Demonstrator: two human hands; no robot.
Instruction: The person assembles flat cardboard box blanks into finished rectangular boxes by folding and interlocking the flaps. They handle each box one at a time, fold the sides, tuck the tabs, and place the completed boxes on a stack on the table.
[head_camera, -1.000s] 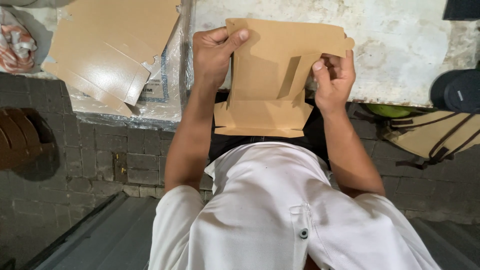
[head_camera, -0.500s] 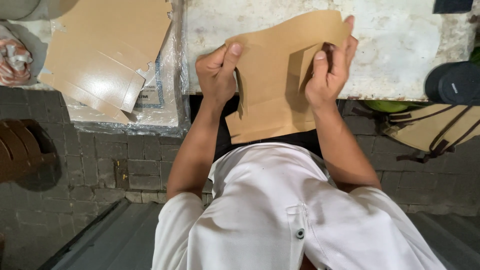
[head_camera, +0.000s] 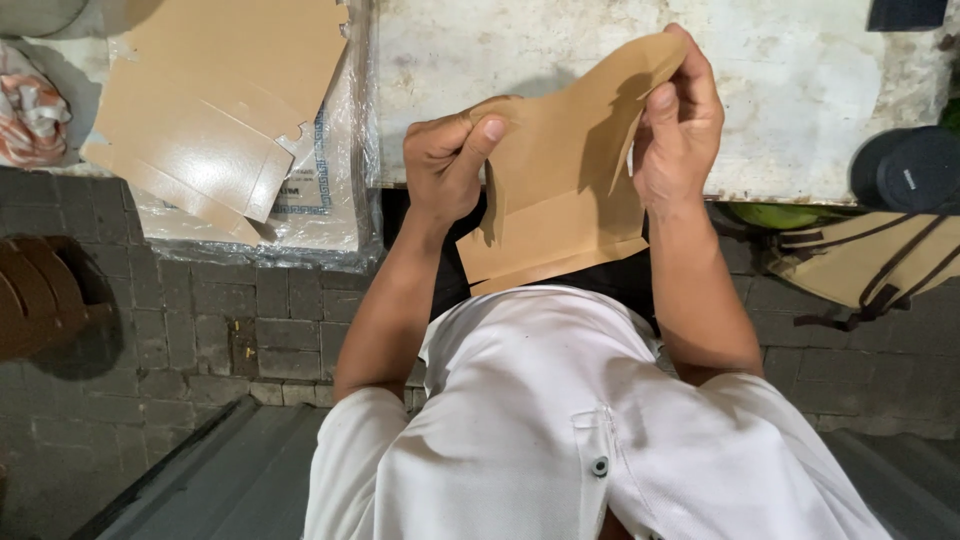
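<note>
A flat brown cardboard box blank (head_camera: 560, 190) with cut flaps is held up between both hands, tilted, over the near edge of a worn white table (head_camera: 800, 90). My left hand (head_camera: 450, 160) pinches its left edge with the thumb on top. My right hand (head_camera: 680, 120) grips its upper right corner, thumb pressed on a flap. The blank's lower edge hangs over my lap, above my white shirt.
A stack of the same brown blanks (head_camera: 215, 110) lies on clear plastic wrap at the upper left. A crumpled plastic bag (head_camera: 30, 120) sits at the far left. To the right are a dark round object (head_camera: 910, 170) and a tan bag with straps (head_camera: 870, 260). Brick floor below.
The blank lay flat and level between my hands; it has since been lifted and tilted, right corner raised, with my right hand moving up and my left hand shifting rightward.
</note>
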